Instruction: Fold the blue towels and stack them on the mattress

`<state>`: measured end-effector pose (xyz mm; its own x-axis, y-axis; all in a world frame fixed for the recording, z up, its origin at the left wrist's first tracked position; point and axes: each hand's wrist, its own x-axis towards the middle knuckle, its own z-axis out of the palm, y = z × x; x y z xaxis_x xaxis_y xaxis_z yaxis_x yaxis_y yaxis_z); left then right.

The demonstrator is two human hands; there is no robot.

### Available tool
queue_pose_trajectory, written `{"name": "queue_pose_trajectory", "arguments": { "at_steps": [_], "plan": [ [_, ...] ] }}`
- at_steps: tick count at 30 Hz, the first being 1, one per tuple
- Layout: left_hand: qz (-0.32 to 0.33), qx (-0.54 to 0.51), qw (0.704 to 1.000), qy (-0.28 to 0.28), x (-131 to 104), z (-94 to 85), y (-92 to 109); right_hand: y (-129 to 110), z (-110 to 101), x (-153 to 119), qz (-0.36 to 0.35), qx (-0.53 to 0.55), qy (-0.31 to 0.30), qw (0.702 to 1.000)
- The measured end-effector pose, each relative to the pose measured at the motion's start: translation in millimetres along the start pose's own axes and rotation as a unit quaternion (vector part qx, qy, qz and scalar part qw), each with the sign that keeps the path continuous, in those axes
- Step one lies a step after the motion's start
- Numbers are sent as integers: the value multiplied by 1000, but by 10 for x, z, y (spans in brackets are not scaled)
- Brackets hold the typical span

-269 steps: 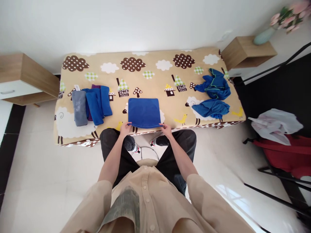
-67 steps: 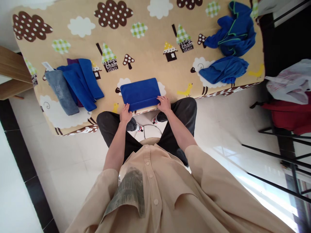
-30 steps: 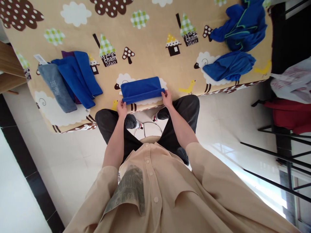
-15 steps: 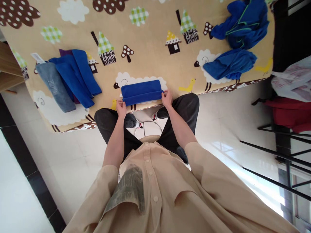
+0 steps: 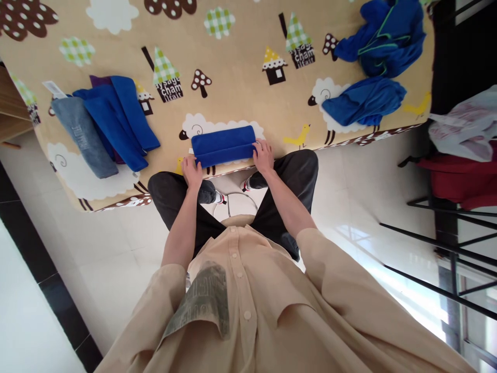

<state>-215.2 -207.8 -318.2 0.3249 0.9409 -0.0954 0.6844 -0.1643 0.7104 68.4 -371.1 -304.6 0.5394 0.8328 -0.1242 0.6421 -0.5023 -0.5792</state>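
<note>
A blue towel [image 5: 223,139], folded into a long flat strip with a fold line along it, lies near the table's front edge. A small white tag shows at its left end. My left hand [image 5: 192,172] rests at its near left corner, fingers apart and touching the cloth. At the right end, my right hand [image 5: 264,156] lies with its fingers spread on the edge of the towel. To the left are a folded grey towel [image 5: 84,135] and folded blue towels [image 5: 118,122], with a purple one partly hidden beneath.
A crumpled blue cloth [image 5: 365,102] lies on the right of the patterned tablecloth [image 5: 240,67]. Behind it is a blue heap with green edging [image 5: 388,41]. A black metal rack [image 5: 452,248], a white plastic bag [image 5: 462,127] and red fabric [image 5: 454,178] stand to the right.
Both hands have loosened from a pinch at the towel's near corners to fingers apart on the cloth. My right hand has shifted slightly inward. The view has moved a little.
</note>
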Motion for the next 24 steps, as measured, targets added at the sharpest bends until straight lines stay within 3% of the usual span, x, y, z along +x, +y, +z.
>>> {"name": "queue_pose_trajectory", "arguments": {
  "at_steps": [5, 11, 20, 24],
  "plan": [
    [106, 6, 987, -116, -43, -18, 96, -74, -9, -44, -59, 4, -48, 997],
    [87, 50, 978, -181, -17, 51, -20, -23, 62, -14, -32, -37, -91, 995],
    [86, 63, 978, -177, 202, 95, -63, 139, 182, 110, 0, 5, -50, 999],
    [53, -20, 992, -111, 323, 164, -85, 290, 247, 238, 37, 78, -5, 996]
  ]
}}
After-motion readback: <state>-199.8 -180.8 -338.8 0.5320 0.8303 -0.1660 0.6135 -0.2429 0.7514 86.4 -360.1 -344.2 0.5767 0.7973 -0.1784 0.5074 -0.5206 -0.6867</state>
